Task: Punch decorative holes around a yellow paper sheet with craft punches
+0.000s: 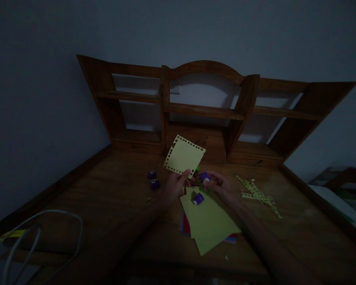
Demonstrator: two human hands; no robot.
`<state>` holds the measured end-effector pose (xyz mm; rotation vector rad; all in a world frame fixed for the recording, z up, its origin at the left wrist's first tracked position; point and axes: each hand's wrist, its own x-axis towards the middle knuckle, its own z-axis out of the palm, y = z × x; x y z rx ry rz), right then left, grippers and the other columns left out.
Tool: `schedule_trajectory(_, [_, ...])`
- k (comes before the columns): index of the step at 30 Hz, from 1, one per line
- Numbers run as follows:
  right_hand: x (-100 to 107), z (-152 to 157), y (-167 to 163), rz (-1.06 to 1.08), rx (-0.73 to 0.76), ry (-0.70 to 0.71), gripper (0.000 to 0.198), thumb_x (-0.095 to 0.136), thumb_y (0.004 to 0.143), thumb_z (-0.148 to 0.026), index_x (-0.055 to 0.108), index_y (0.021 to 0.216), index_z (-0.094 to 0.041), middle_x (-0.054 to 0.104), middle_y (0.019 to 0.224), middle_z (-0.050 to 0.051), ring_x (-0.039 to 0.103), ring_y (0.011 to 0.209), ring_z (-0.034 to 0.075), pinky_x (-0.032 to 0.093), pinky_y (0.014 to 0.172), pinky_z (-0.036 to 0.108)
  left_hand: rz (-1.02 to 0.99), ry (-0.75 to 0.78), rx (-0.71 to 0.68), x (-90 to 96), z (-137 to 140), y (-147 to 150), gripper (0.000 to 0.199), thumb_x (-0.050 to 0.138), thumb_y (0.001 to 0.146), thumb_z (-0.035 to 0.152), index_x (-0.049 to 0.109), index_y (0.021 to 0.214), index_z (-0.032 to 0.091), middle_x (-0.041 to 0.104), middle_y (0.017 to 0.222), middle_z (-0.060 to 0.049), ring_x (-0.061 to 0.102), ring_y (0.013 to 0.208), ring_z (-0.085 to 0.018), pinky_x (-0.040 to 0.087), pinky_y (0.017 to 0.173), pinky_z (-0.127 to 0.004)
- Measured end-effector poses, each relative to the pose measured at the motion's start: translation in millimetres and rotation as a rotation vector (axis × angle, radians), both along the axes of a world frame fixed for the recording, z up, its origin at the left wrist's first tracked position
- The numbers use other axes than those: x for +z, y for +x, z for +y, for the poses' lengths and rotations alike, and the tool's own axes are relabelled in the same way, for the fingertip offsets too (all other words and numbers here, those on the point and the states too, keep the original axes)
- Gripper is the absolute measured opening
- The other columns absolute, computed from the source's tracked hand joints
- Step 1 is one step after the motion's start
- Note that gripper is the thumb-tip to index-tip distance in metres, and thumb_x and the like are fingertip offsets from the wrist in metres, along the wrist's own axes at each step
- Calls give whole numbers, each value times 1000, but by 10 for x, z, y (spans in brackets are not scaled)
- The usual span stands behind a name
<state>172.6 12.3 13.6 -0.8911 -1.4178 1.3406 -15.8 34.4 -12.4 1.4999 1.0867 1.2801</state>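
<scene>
Clock centre: loose yellow paper (215, 223) on the desk (115, 198). At 11 o'clock, my left hand (175, 185) pinches the punched yellow sheet (184, 155) by its near edge, thumb on top. At 12, my right hand (221, 185) has its fingers closed around a purple punch (205, 176). Second punch (198, 199) lies on the paper, toward 11. Purple pair (155, 183) stands at 10; cut yellow strips (258, 194) lie crossed at 2.
</scene>
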Motion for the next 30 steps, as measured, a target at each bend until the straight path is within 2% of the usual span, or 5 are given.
schedule_trajectory(3, [-38,5,-18,31,0,2,35,76,68,-34,66,98,-21,66,86,4,56,63,12,46,62,27,-4,9,1,-5,-8,-2,49,49,86,54,66,70,11,64,60,-7,60,55,-16,45,56,-25])
schedule_trajectory(10, [-28,2,14,17,-95,-9,27,76,67,-35,68,87,-19,63,70,1,46,51,9,33,47,23,45,42,-24,41,-65,-3,50,44,89,52,68,71,12,65,61,-6,58,55,-14,44,58,-24])
schedule_trajectory(15, [-81,73,28,68,-49,-41,27,75,70,-36,69,89,-17,63,66,2,50,52,11,39,53,26,38,38,-21,38,-58,6,49,45,89,52,67,72,12,66,64,-6,59,56,-14,44,56,-23])
schedule_trajectory(22, [-126,56,-14,182,12,-110,30,73,73,-37,69,95,-18,66,77,4,55,62,12,44,62,27,120,8,56,-5,-90,10,52,47,86,55,63,62,13,64,59,-6,58,51,-14,41,48,-22])
schedule_trajectory(30, [-88,19,-78,124,24,-98,28,73,73,-37,69,91,-17,68,80,5,57,64,13,46,63,27,120,72,36,-25,-128,46,42,49,86,52,63,76,13,62,58,-3,56,47,-12,39,43,-20])
